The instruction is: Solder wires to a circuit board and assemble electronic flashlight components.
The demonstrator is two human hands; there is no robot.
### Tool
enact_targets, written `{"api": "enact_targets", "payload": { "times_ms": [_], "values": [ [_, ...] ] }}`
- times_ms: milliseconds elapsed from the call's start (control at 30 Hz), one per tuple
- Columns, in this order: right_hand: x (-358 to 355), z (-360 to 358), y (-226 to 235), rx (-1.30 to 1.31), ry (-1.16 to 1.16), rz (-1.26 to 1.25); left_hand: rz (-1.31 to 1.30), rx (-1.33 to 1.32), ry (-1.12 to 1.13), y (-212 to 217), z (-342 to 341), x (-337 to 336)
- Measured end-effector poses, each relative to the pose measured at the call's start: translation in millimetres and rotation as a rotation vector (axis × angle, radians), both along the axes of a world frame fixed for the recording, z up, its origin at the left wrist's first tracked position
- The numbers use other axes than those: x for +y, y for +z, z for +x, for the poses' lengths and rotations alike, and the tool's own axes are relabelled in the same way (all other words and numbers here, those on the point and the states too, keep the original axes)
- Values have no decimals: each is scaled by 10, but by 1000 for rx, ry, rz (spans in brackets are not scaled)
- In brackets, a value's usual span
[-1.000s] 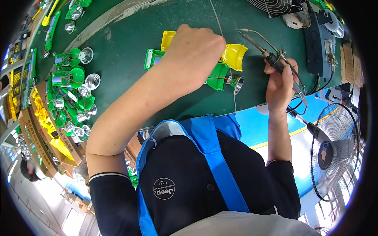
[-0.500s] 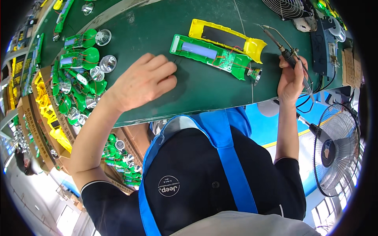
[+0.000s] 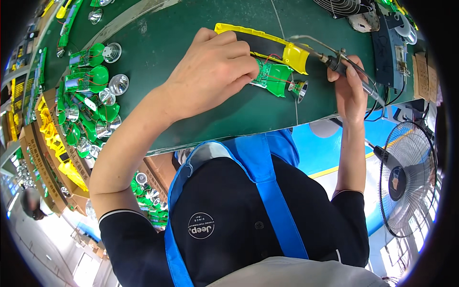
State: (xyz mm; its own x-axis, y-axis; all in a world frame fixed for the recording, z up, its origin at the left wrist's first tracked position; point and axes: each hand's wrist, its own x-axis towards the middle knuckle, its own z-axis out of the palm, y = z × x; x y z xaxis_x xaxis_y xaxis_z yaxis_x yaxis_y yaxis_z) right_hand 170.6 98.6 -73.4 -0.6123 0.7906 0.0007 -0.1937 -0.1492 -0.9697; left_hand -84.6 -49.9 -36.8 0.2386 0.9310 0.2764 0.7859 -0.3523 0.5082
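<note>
My left hand (image 3: 210, 69) reaches over the green flashlight half-shell (image 3: 278, 85), its fingers curled and closed at the circuit board end. Whatever is between the fingertips is hidden, as is most of the shell under the hand. A small silver reflector (image 3: 300, 91) hangs by wires at the shell's right end. Just behind lies the yellow half-shell (image 3: 297, 58) with a dark strip inside, joined by red wires. My right hand (image 3: 352, 91) grips a soldering iron (image 3: 336, 65) with a thin curved metal tube along it. Its tip points left, above the yellow shell's right end.
Several green half-shells (image 3: 98, 79) with wired reflectors crowd the table's left side. Boxes with yellow shells (image 3: 71, 174) stand beyond that edge. At the right are a dark soldering station (image 3: 388, 55), a solder reel (image 3: 406, 31) and a floor fan (image 3: 397, 182). A round wire guard (image 3: 339, 5) sits behind.
My left hand has moved right, from beside the green shell to over it, fingers closed. The soldering iron has shifted left and tilted flatter, its tip nearer the shells.
</note>
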Motion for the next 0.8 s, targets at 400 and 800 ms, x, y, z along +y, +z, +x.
{"api": "enact_targets", "payload": {
  "times_ms": [400,800],
  "values": [
    [109,-288,244,-382,371,-2,-220,143,52,182,103,79],
    [97,-267,218,-396,351,66,-186,135,85,149,90,106]
  ]
}}
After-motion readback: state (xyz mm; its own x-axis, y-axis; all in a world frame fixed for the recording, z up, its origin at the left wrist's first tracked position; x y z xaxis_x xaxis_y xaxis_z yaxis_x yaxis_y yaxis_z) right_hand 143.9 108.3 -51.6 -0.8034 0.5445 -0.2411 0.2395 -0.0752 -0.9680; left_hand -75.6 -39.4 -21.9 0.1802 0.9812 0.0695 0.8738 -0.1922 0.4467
